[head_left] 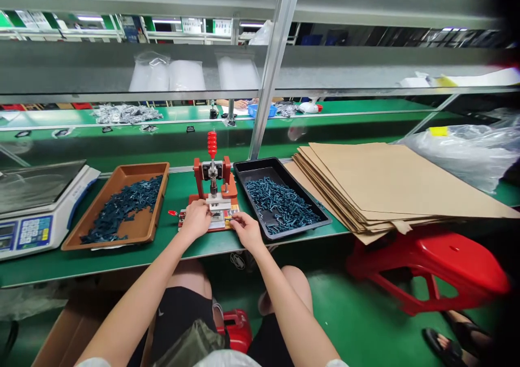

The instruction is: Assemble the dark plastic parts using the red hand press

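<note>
A small hand press (212,174) with a red ribbed handle and an orange-red frame stands in front of me on the green bench. My left hand (197,219) is at the left of its metal fixture (219,215), fingers curled in close under the press head. What those fingers hold is hidden. At the fixture's right side my right hand (246,230) has its thumb and fingers pinched together; anything between them is too small to make out. A brown tray (161,207) of flat dark blue pieces lies left of the press. On the right, a black tray (280,234) holds many thin dark blue pieces.
A weighing scale (44,226) sits at the far left. Beyond the black tray, cardboard sheets (390,177) are stacked, overhanging the bench edge above a red stool (450,258). A metal post (274,69) rises behind the press. Clear plastic bags (467,150) lie at the back right.
</note>
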Demonstrator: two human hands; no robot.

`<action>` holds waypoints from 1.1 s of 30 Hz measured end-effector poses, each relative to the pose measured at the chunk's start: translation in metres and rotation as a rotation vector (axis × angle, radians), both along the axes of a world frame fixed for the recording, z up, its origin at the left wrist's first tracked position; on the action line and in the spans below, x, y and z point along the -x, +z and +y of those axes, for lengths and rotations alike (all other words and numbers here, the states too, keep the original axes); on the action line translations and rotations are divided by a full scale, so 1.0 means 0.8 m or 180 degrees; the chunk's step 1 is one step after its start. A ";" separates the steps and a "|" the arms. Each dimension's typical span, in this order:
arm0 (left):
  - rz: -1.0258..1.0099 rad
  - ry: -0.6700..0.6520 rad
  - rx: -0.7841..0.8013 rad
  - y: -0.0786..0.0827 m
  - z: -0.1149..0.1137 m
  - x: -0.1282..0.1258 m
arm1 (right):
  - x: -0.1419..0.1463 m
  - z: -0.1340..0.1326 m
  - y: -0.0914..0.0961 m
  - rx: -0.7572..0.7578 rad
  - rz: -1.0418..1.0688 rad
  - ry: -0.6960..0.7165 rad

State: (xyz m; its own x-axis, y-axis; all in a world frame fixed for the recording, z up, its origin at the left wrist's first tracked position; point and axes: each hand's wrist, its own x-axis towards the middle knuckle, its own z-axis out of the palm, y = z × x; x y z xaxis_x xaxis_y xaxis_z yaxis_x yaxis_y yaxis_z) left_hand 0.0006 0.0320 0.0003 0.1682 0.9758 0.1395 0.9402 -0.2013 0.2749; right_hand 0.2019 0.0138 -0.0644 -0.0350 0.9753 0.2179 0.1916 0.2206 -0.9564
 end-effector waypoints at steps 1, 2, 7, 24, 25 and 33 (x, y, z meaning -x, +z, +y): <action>-0.0007 0.0019 0.0025 0.000 0.000 -0.001 | 0.000 0.000 -0.001 -0.0022 0.0020 -0.0008; -0.0031 0.0036 0.0042 0.001 0.000 -0.001 | 0.001 0.001 0.000 -0.0062 0.0018 -0.0013; -0.0187 -0.0038 0.0066 0.005 0.002 0.002 | 0.010 0.014 0.017 -0.0046 -0.0118 0.0162; -0.0327 -0.0441 0.0027 0.002 -0.006 0.016 | 0.047 0.050 0.022 -0.0197 -0.0532 0.0390; -0.0388 -0.0508 -0.0111 0.000 -0.013 0.017 | 0.047 0.051 0.023 -0.0210 -0.0559 0.0363; -0.1998 0.1032 -0.1975 -0.006 -0.035 0.076 | 0.047 0.051 0.024 -0.0358 -0.0658 0.0368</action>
State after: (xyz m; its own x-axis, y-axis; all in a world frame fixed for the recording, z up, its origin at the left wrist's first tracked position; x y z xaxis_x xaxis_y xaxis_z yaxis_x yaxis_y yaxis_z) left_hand -0.0600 0.0043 -0.0047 -0.3811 0.6828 0.6233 0.6923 -0.2360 0.6819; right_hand 0.1640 0.0549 -0.0450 -0.1999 0.9323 0.3014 0.3477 0.3551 -0.8678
